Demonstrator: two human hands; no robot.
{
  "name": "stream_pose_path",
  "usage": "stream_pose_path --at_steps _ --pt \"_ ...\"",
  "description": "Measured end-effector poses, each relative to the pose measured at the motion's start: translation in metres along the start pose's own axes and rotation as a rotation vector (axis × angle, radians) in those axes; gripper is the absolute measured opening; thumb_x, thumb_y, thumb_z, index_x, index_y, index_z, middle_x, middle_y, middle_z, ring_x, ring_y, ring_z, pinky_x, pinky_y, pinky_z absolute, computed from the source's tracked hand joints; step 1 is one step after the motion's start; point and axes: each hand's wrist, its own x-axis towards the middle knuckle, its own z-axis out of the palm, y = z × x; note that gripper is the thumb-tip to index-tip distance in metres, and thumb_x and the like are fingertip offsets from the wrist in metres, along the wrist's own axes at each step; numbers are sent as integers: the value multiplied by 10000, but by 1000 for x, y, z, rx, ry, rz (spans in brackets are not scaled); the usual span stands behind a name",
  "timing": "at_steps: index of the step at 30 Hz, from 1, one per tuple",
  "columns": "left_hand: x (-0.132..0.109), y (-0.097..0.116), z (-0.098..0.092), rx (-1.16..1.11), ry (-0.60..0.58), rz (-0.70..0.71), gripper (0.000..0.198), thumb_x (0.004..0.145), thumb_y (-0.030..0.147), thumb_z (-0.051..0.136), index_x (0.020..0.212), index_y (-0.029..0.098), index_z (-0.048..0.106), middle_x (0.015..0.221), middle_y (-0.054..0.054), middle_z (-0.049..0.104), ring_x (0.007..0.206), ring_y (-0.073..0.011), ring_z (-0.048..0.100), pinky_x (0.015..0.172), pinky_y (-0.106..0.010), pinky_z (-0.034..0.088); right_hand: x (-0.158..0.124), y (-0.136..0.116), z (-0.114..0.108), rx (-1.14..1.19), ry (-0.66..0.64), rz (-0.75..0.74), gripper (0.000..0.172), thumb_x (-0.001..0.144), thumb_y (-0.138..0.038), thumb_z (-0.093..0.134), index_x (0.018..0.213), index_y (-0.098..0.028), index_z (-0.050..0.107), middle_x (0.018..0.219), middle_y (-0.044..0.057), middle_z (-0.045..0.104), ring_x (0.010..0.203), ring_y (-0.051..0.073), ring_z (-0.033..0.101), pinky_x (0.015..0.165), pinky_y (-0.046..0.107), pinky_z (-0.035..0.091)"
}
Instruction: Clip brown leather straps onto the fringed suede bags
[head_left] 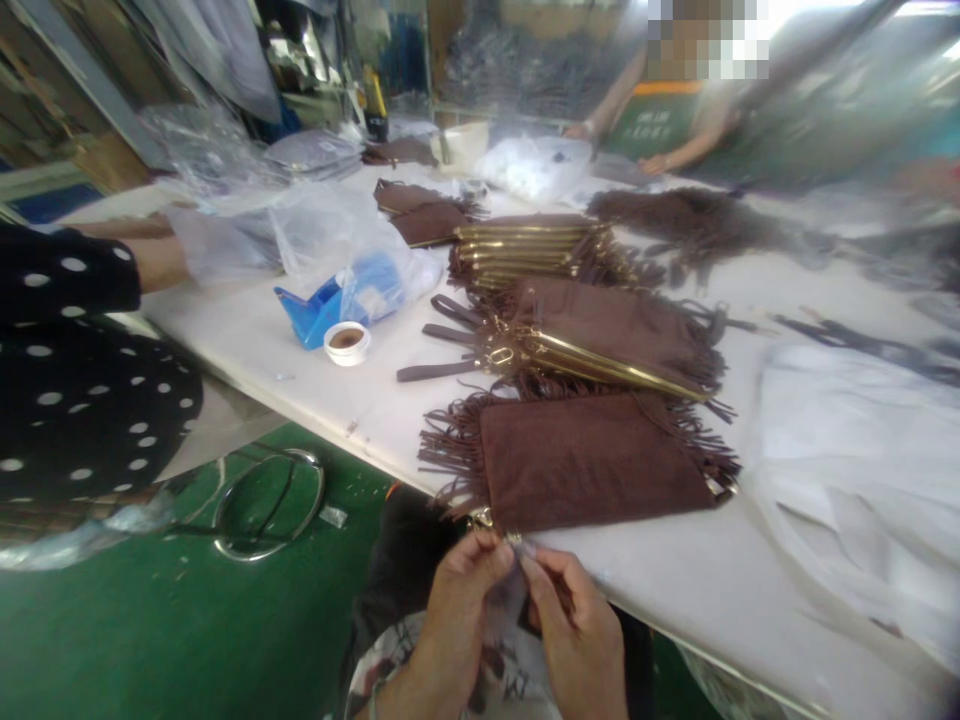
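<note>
A brown suede-look fringed pouch [592,460] lies flat at the table's near edge, with fringe spread at both short ends. Just below its near left corner, my left hand [465,590] pinches a small gold metal clasp [513,539] between thumb and fingertips. My right hand [574,620] meets it there, its thumb and forefinger pressed together on something small that the fingers mostly hide. A dark strip [529,612] shows beneath the right fingers. Behind the pouch lie stacked brown pouches [600,320] with gold zips and dark wrist straps [439,372] pointing left.
A blue tape dispenser [311,312] and a small white tub [347,345] sit left of the pouches. White cloth [840,480] covers the table's right side. A person in a polka-dot sleeve [67,270] handles clear plastic at left; another person stands across the table [795,590].
</note>
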Motion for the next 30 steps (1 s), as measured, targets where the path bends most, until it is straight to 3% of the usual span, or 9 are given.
stream_pose_path --at_steps 4,10,14,18,21,25,28,30 --pt "1 1 6 -70 2 -17 183 729 224 782 768 132 629 753 -34 651 689 -138 579 696 -247 456 4 1 -6 -94 -25 -59 350 897 -520 533 925 -206 685 637 -15 655 531 142 567 538 222 468" --pt "5 -1 7 -70 40 -41 161 675 179 769 731 123 629 705 -23 618 635 -116 535 646 -225 431 10 1 -12 -227 -49 -276 277 950 -439 493 933 -219 659 847 15 723 703 164 660 669 240 510" --pt "4 -7 8 88 137 15 186 705 239 737 719 136 582 652 -3 574 580 -114 502 573 -224 405 9 8 -7 -297 35 -403 216 973 -367 489 933 -219 641 830 9 718 701 150 674 661 224 518" --pt "6 -18 8 291 214 154 173 783 293 670 775 151 571 688 2 567 618 -119 495 597 -227 424 6 19 7 -420 193 -731 189 997 -270 463 1014 -177 627 884 56 707 787 159 685 722 232 518" --pt "8 -24 6 415 239 221 176 820 323 623 793 156 574 706 1 554 664 -138 505 603 -233 438 6 24 14 -569 268 -893 183 994 -212 474 1055 -131 626 914 101 708 818 182 687 735 259 520" --pt "3 -22 5 603 271 264 237 863 373 577 751 164 581 670 -1 556 647 -149 505 584 -234 440 6 25 14 -742 307 -1009 227 1004 -187 440 1082 -84 626 977 148 715 871 218 694 752 301 532" --pt "-6 -11 4 653 197 286 256 887 379 549 803 159 649 751 -33 634 741 -172 578 670 -237 473 5 27 10 -783 321 -1060 235 1001 -173 440 1099 -77 630 1014 152 720 896 221 696 763 302 534" --pt "-10 -3 3 634 158 227 244 860 372 580 856 158 696 779 -44 661 745 -177 601 620 -217 461 3 29 8 -765 287 -1051 245 998 -184 452 1135 -81 627 1043 152 714 925 226 693 778 306 538"
